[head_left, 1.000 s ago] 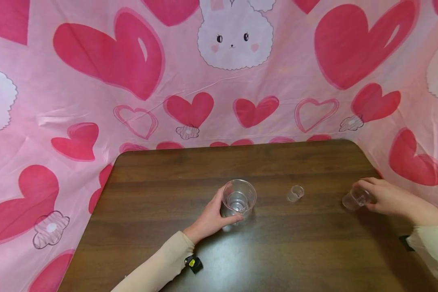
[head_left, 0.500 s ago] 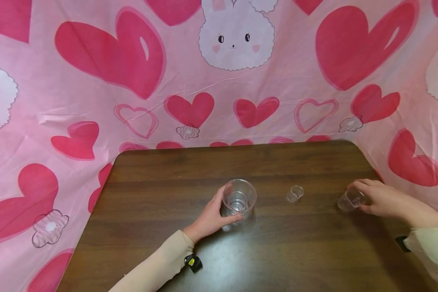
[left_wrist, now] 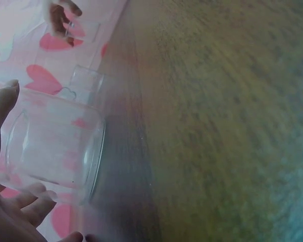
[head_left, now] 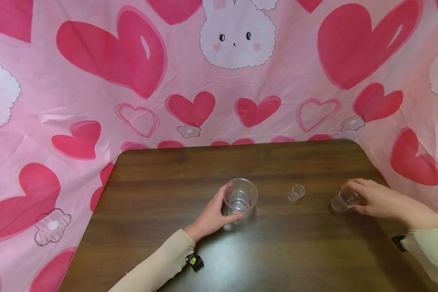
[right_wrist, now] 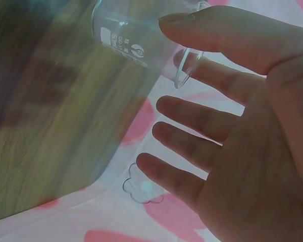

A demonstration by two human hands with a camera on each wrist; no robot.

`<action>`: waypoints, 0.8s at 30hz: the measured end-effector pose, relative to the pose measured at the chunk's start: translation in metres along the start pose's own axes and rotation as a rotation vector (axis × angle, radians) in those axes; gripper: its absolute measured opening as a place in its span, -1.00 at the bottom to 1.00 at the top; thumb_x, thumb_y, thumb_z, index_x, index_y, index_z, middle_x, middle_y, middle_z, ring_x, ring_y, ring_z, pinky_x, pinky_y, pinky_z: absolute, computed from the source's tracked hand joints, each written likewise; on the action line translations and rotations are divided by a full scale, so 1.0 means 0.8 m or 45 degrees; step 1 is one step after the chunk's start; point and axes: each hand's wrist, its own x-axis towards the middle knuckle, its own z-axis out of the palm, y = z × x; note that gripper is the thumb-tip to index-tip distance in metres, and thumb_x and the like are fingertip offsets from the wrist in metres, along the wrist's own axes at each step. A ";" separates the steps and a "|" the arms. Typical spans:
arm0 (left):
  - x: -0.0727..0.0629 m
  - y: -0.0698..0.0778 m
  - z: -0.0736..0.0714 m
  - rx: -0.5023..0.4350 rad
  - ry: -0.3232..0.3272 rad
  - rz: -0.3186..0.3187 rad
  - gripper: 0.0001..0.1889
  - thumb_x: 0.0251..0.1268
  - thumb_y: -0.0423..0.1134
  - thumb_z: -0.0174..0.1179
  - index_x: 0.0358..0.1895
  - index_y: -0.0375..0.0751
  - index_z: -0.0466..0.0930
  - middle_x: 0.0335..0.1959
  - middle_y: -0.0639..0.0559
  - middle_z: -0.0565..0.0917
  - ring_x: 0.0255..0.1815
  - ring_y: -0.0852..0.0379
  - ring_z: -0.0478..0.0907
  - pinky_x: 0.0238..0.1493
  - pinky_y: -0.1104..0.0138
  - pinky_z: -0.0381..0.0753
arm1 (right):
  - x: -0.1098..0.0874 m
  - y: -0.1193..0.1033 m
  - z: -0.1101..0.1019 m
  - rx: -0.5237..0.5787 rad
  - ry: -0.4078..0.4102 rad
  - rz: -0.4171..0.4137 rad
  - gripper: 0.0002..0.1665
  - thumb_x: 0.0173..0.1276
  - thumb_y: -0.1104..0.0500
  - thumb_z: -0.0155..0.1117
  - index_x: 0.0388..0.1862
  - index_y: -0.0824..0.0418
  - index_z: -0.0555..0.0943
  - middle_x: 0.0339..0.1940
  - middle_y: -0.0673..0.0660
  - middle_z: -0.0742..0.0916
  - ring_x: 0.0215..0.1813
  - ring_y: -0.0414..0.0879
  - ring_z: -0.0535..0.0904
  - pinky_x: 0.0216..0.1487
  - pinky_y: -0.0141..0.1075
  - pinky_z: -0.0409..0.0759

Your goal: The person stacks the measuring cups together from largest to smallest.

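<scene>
My left hand point(head_left: 215, 213) grips a large clear glass beaker point(head_left: 251, 199) standing upright near the table's middle. A smaller beaker point(head_left: 238, 198) shows nested inside it. In the left wrist view, thumb and fingers lie on opposite sides of the large beaker point(left_wrist: 55, 146). At the right, my right hand point(head_left: 381, 200) pinches a medium glass beaker point(head_left: 344, 200) near its rim. White print shows on that beaker point(right_wrist: 123, 43) in the right wrist view. The left wrist view has it slightly above the table. A tiny beaker point(head_left: 297, 193) stands between the two hands.
The dark brown wooden table point(head_left: 168, 174) has rounded far corners. Pink cloth point(head_left: 219, 81) with hearts and rabbits hangs close behind it and at both sides.
My right hand has moved a little to the left with the medium beaker, nearer the tiny one. The left hand and large beaker have stayed in place.
</scene>
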 end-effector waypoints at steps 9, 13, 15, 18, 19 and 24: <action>0.001 -0.001 0.001 -0.012 -0.007 -0.005 0.08 0.16 0.04 0.57 0.65 0.13 0.04 0.55 0.08 0.35 0.54 0.18 0.31 0.52 0.04 0.30 | 0.010 -0.018 -0.007 0.045 -0.055 0.016 -0.35 -0.20 0.23 0.75 -0.06 0.20 0.66 -0.09 0.09 0.72 -0.10 0.07 0.65 -0.10 -0.02 0.70; 0.001 -0.001 0.001 -0.015 -0.006 -0.002 0.08 0.15 0.04 0.57 0.65 0.13 0.04 0.56 0.09 0.35 0.54 0.19 0.30 0.52 0.05 0.30 | 0.016 -0.027 -0.013 0.083 -0.135 0.075 -0.35 -0.13 0.20 0.74 -0.01 0.23 0.65 -0.02 0.22 0.72 0.00 0.22 0.67 -0.02 0.16 0.68; 0.002 -0.001 0.001 -0.015 -0.006 -0.003 0.08 0.15 0.04 0.57 0.65 0.13 0.04 0.56 0.08 0.35 0.55 0.19 0.30 0.52 0.05 0.29 | 0.019 -0.031 -0.017 0.100 -0.177 0.104 -0.35 -0.09 0.18 0.73 0.01 0.24 0.65 0.00 0.24 0.72 0.02 0.23 0.67 0.00 0.19 0.67; 0.002 -0.001 0.001 -0.008 -0.008 -0.007 0.08 0.15 0.03 0.58 0.65 0.12 0.04 0.56 0.07 0.35 0.55 0.19 0.29 0.53 0.05 0.28 | 0.023 -0.037 -0.022 0.111 -0.237 0.149 -0.35 -0.04 0.15 0.72 0.04 0.25 0.65 0.03 0.27 0.71 0.06 0.26 0.66 0.03 0.20 0.66; 0.002 -0.001 0.001 -0.006 -0.009 -0.009 0.08 0.15 0.04 0.58 0.65 0.12 0.04 0.56 0.07 0.35 0.55 0.19 0.29 0.53 0.05 0.28 | 0.025 -0.039 -0.024 0.113 -0.249 0.158 -0.35 -0.03 0.14 0.72 0.05 0.25 0.65 0.04 0.28 0.71 0.08 0.27 0.65 0.04 0.21 0.66; 0.001 -0.001 0.001 -0.003 -0.012 -0.020 0.09 0.15 0.04 0.57 0.66 0.12 0.03 0.56 0.08 0.35 0.55 0.19 0.29 0.53 0.05 0.28 | 0.030 -0.044 -0.026 0.113 -0.261 0.148 -0.36 -0.02 0.14 0.72 0.05 0.24 0.65 0.08 0.33 0.70 0.12 0.32 0.64 0.07 0.24 0.64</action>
